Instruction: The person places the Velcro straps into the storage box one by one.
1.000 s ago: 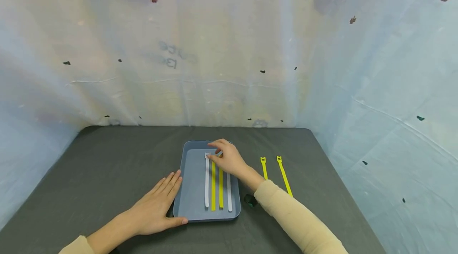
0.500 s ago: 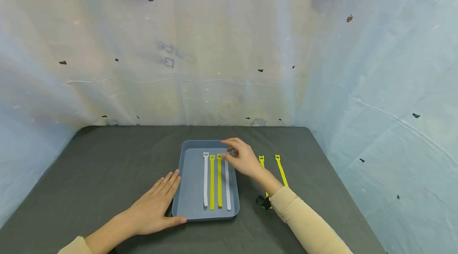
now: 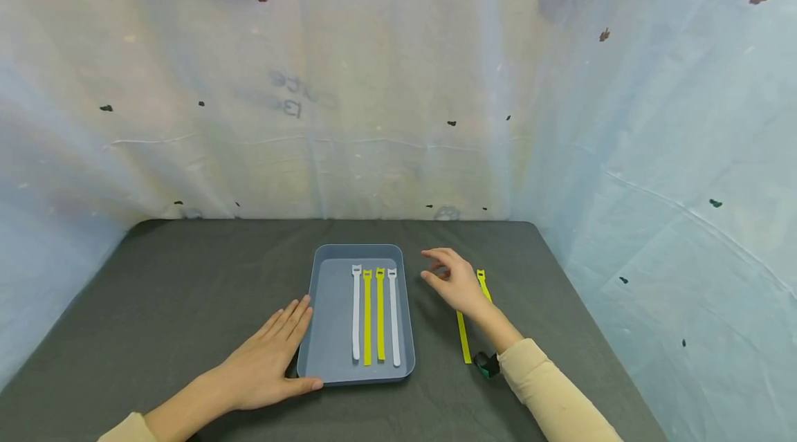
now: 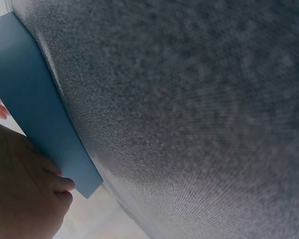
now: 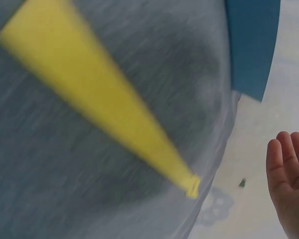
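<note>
A blue-grey tray holds four straps side by side: a white one, a yellow one, another yellow and a white one. My left hand, fingers straight, touches the tray's left side; the left wrist view shows it against the tray wall. Right of the tray, my right hand hovers with fingers loosely bent and nothing between them. Under it lies a yellow strap, whose upper end it hides; the right wrist view shows a yellow strap near the hand.
Another yellow strap lies farther right, partly covered by the right hand and forearm. A dark grey cloth covers the table. Behind and to the right hangs a pale sheet. A black wrist camera sits by the right wrist.
My right hand has moved right, from above the straps in the tray to over the yellow straps beside it, uncovering the tray's straps. My left hand stays at the tray's side.
</note>
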Motion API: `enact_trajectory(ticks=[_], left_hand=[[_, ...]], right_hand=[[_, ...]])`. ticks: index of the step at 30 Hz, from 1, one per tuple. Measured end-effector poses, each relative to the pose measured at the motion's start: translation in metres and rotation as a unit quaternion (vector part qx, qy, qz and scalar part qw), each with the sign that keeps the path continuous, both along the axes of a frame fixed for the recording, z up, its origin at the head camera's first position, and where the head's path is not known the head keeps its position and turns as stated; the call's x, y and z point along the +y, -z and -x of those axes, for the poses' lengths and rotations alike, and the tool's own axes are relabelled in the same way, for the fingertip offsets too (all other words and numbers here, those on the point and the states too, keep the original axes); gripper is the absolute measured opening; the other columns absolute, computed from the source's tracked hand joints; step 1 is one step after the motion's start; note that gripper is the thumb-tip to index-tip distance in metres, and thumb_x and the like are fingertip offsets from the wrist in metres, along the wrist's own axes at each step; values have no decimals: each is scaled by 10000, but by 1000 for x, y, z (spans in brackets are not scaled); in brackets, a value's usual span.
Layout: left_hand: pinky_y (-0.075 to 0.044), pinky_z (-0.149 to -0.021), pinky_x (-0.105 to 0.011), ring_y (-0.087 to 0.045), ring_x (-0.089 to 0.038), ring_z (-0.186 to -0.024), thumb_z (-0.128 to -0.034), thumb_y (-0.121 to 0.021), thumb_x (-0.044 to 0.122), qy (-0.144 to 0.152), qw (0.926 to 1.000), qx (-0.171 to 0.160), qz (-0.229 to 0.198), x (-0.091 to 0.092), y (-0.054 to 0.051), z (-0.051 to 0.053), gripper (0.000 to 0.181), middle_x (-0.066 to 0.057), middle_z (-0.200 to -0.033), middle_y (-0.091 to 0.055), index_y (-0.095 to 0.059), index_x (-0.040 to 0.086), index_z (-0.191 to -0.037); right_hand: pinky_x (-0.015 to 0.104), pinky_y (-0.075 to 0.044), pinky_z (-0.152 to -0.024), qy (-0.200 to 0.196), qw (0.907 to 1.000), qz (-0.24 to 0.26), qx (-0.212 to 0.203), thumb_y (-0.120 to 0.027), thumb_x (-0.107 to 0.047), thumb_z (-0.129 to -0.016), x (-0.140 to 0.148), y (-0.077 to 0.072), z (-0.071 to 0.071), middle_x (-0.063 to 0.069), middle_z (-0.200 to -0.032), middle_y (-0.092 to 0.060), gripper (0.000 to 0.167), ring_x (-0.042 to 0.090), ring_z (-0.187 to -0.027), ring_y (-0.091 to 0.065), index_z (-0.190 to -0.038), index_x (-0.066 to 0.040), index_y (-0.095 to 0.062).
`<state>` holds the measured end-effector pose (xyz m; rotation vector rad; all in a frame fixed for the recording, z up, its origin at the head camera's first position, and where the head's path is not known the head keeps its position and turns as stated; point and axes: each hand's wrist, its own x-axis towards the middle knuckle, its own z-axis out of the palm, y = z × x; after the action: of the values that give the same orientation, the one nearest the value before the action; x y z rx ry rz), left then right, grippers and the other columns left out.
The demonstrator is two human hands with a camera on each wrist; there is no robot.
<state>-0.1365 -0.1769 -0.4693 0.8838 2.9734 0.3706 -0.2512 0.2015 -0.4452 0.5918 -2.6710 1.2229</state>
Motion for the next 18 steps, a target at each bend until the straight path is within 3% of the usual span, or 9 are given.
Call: enact_trajectory(ticks=[4, 9, 18], left_hand=[[-242, -1229, -599, -184, -390, -1575, -883, -516, 844, 14, 10000, 2, -19, 0, -1, 0, 1177, -201, -1719, -144, -278, -48, -1613], [-234, -1232, -598, -180, -390, -1576, -882, -519, 843, 14, 10000, -34, -20, 0, 0, -1, 1179, -200, -1719, -141, -274, -48, -1614], [-233, -1233, -597, -178, -388, -1577, -879, -510, 851, 13, 10000, -51, 14, -1, 0, 1, 1183, -197, -1720, -139, -276, -44, -1615]], right_hand=[[502, -582, -894, 159, 9999, -21, -33, -734, -108, -978, 16, 4, -2, 122, -1377, -608, 457, 351, -1126, -660, -1416, -44, -620], [410, -581, -845, 322, 9989, -333, -69, -742, -136, -980, 35, 9, -2, 122, -1371, -612, 459, 345, -1105, -662, -1416, -61, -620], [428, -583, -785, 188, 9944, -984, -323, -732, -133, -984, 61, 14, 7, 185, -1386, -591, 498, 345, -1070, -669, -1433, 18, -580]])
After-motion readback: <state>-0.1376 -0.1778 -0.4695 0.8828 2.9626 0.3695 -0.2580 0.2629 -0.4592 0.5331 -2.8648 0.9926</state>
